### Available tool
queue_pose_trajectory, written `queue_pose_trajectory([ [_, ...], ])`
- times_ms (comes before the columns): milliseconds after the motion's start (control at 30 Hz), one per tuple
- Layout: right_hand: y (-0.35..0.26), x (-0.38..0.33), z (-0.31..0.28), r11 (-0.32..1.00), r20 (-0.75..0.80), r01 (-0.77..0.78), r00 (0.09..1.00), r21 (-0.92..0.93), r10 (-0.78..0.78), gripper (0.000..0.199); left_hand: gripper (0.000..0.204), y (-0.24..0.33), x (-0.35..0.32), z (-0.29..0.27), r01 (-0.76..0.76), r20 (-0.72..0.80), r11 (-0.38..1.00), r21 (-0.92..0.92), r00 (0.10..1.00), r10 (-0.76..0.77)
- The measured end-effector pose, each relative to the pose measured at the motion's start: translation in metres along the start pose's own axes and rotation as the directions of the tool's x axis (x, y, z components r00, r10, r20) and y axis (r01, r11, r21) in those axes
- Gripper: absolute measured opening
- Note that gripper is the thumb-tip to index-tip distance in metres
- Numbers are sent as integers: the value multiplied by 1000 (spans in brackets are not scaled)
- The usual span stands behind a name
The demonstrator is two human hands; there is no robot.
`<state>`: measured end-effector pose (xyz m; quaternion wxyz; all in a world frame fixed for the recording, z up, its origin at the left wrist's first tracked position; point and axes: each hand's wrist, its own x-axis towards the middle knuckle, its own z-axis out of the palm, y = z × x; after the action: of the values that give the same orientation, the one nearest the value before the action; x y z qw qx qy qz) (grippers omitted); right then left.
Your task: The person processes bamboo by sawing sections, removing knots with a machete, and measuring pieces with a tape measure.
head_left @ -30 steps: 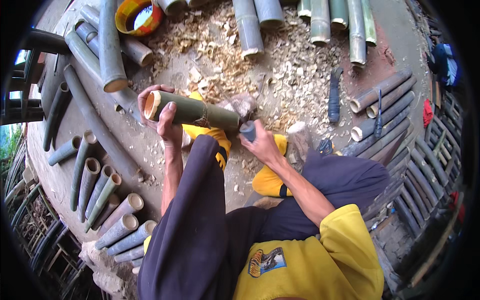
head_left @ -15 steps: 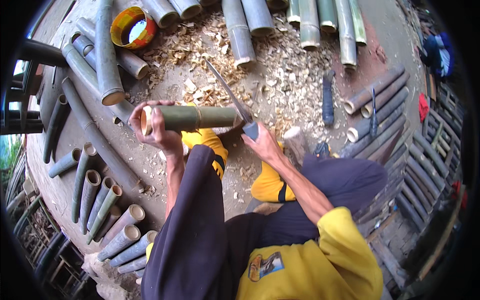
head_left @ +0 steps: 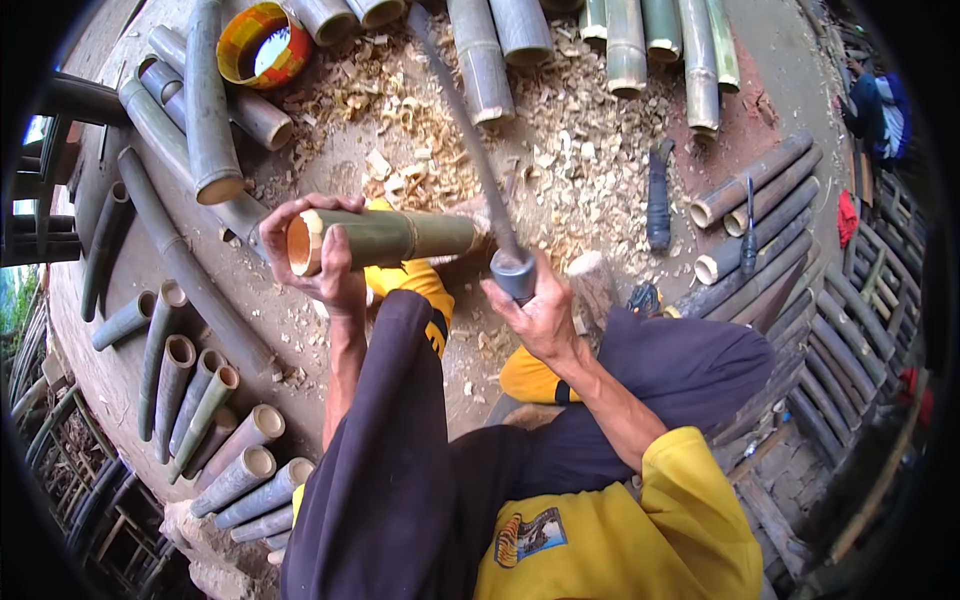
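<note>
My left hand [head_left: 325, 262] grips a short green bamboo tube [head_left: 425, 236] near its open end, with fingers over the top and thumb against the near side. The tube lies level, its far end by a wooden block [head_left: 487, 222] that is mostly hidden. My right hand [head_left: 540, 312] is wrapped around the dark handle of a long-bladed knife [head_left: 470, 135]. The blade is raised, pointing away from me, apart from the tube and slightly blurred.
Wood shavings [head_left: 410, 105] cover the ground ahead. Cut bamboo tubes [head_left: 480, 60] lie along the far side, with several more [head_left: 232, 385] at left. On the right are a dark-wrapped tool [head_left: 658, 195], a thin pointed tool [head_left: 749, 240] and stacked bamboo [head_left: 760, 180]. A yellow-red bowl [head_left: 264, 45] stands far left.
The knife blade has swung up and away from the tube's far end. My right hand has shifted slightly right and toward me. My left hand keeps its hold on the tube.
</note>
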<state>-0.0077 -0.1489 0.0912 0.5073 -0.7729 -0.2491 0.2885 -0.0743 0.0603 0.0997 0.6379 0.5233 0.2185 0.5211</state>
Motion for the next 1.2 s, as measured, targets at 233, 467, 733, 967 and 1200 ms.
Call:
queue_pose_trajectory([
  [233, 46, 17, 3, 963, 109, -247, 960, -104, 258, 34, 41, -5, 2, 6, -52, 134, 998, -31, 989, 56],
  [467, 63, 8, 16, 961, 69, -257, 962, -101, 264, 36, 46, -3, 2, -15, -71, 173, 978, 196, 984, 37],
  [733, -5, 7, -3, 999, -33, 0, 999, -50, -2, 37, 46, 4, 3, -9, 120, -267, 991, 61, 959, -99],
  [967, 69, 13, 12, 956, 62, -222, 969, -191, 238, 33, 23, 1, -3, -8, 20, -166, 996, 82, 986, -6],
  [1200, 23, 1, 5, 995, -112, 86, 991, 56, -79, 36, 29, -3, -4, -18, -2, 3, 996, -86, 1000, 3],
])
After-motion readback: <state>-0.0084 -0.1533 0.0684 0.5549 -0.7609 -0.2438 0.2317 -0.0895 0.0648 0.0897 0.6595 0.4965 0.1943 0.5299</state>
